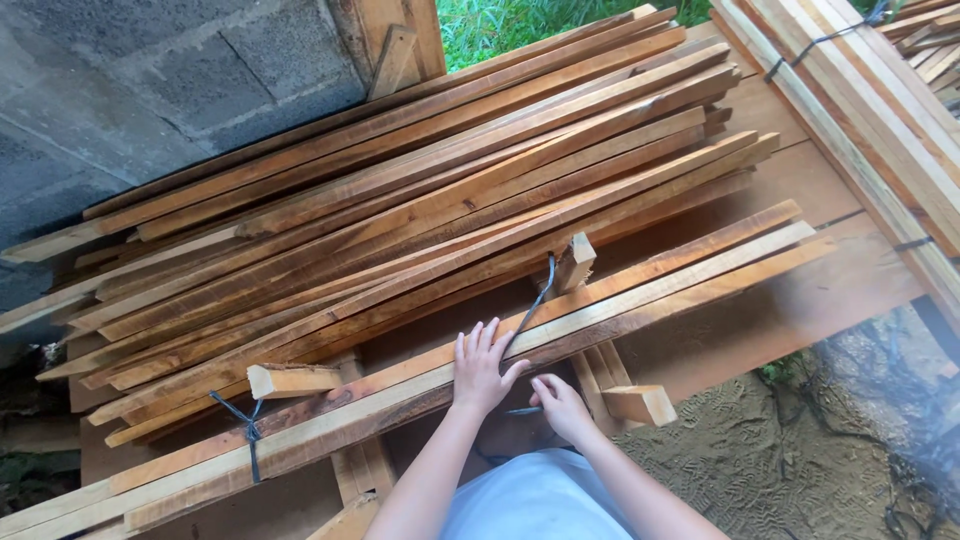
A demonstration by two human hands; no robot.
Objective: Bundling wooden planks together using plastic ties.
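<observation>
Workbench (800, 310): loose slat pile (420, 200) behind hands' slats (600, 300).

support: flat brown board platform (800, 300), carrying everything
beyond the grip: loose heap of wooden slats (400, 210)
under the grip: small bundle of slats (640, 290), laid across short wooden stops (290, 380)
right of the grip: bare board

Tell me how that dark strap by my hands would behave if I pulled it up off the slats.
The strap would probably be floppy: it curves loosely over the slats rather than holding a straight line. It looks thin and narrow, so likely very light. The left hand rests flat on the slats beside it, while the right hand seems to pinch its lower end, so it may slide through.
</observation>
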